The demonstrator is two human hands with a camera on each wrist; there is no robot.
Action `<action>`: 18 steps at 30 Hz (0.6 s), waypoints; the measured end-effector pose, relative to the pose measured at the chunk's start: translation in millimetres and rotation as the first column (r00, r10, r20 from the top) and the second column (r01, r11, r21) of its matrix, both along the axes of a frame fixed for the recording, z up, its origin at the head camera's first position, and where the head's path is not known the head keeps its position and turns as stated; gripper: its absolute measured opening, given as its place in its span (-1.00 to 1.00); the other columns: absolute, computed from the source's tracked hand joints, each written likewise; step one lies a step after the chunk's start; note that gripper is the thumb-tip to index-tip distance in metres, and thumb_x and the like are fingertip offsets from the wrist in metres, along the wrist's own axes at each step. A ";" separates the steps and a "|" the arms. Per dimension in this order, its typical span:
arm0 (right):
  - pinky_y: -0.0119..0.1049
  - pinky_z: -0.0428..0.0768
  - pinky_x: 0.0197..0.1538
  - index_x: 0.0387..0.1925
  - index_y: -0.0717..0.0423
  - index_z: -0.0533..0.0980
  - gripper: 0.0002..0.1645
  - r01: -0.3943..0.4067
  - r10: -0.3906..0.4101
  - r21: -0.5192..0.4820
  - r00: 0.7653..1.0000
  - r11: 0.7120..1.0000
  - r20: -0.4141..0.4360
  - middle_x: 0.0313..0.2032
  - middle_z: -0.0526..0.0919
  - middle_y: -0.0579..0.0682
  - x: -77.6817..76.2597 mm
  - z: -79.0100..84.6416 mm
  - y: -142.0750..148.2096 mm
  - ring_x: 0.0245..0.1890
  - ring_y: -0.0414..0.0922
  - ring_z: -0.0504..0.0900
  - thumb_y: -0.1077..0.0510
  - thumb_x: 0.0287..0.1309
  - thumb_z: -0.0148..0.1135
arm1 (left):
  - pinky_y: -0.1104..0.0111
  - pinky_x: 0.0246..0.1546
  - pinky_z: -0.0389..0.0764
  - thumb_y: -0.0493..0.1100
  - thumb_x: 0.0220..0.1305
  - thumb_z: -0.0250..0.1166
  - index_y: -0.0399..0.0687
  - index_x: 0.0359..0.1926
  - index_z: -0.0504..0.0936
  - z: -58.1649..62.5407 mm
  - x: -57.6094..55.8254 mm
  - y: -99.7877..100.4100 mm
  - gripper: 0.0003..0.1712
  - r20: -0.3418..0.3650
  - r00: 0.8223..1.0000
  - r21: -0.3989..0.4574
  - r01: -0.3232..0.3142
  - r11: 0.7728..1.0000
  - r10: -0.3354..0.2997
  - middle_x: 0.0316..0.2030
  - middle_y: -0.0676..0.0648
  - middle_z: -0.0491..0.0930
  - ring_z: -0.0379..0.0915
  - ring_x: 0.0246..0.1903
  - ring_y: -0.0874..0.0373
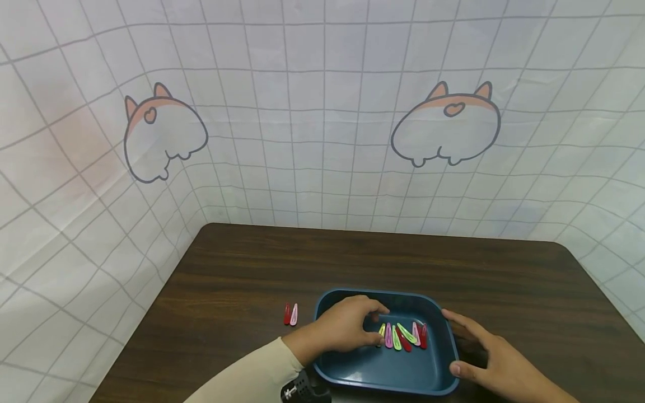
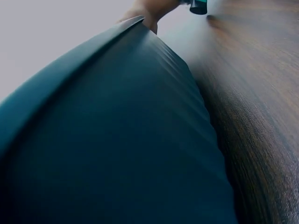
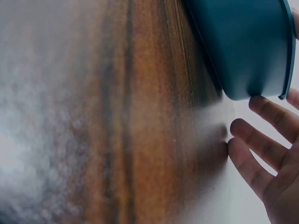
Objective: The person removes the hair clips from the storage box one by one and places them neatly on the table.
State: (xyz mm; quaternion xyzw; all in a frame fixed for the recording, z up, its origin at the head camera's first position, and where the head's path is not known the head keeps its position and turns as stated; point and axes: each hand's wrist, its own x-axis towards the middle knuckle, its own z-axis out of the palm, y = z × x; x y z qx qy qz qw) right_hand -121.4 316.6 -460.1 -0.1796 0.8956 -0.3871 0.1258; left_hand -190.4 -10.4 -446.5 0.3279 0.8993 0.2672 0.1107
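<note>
A blue rectangular tray [image 1: 388, 374] stands near the table's front edge. Inside it, several snap hair clips lie in a loose row: a pink clip [image 1: 388, 336], a light green clip [image 1: 396, 338], a red clip [image 1: 423, 337] and others. My left hand [image 1: 345, 327] reaches over the tray's left side, thumb and fingers spread apart, with the thumb tip right beside a yellow clip [image 1: 381, 330] at the row's left end. Around the tray's right rim, my right hand [image 1: 496, 358] rests with fingers extended; in the right wrist view, fingertips meet the tray's outer wall [image 3: 257, 51].
Left of the tray, a dark red clip [image 1: 286, 314] and a pink clip [image 1: 294, 315] lie side by side on the dark wooden table [image 1: 242, 274]. A white grid-patterned curtain [image 1: 302, 140] hangs behind it. The tray's side [image 2: 117, 121] fills much of the left wrist view.
</note>
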 end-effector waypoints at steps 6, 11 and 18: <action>0.49 0.48 -0.02 0.59 -0.14 0.08 -0.03 0.006 -0.006 -0.001 1.000 1.000 0.004 0.30 0.49 0.31 0.8 0.8 -0.7 0.24 0.39 0.48 -0.07 0.32 0.38 | 0.42 -0.26 0.47 0.03 0.13 0.58 0.13 0.18 0.67 -0.9 0.4 1.7 -0.43 0.026 0.999 -0.075 -0.036 0.997 0.038 -0.34 0.23 0.49 0.38 -0.33 0.35; 0.50 0.47 -0.02 0.59 -0.15 0.07 -0.02 0.003 -0.003 -0.003 1.000 1.000 -0.005 0.30 0.49 0.31 1.6 0.4 -1.1 0.23 0.38 0.49 -0.07 0.31 0.39 | 0.40 -0.28 0.47 0.05 0.11 0.59 0.19 0.19 0.66 -2.6 0.7 2.9 -0.41 0.034 0.998 -0.130 -0.041 0.991 0.046 -0.40 0.26 0.46 0.37 -0.36 0.33; 0.50 0.47 -0.02 0.59 -0.15 0.08 -0.01 0.011 -0.011 0.004 1.000 1.000 -0.001 0.30 0.49 0.31 2.8 2.5 -2.2 0.23 0.39 0.49 -0.09 0.30 0.39 | 0.41 -0.32 0.46 0.06 0.10 0.59 0.26 0.20 0.66 -5.5 0.4 4.8 -0.39 0.012 0.999 -0.174 -0.028 0.984 0.030 -0.40 0.25 0.47 0.38 -0.37 0.36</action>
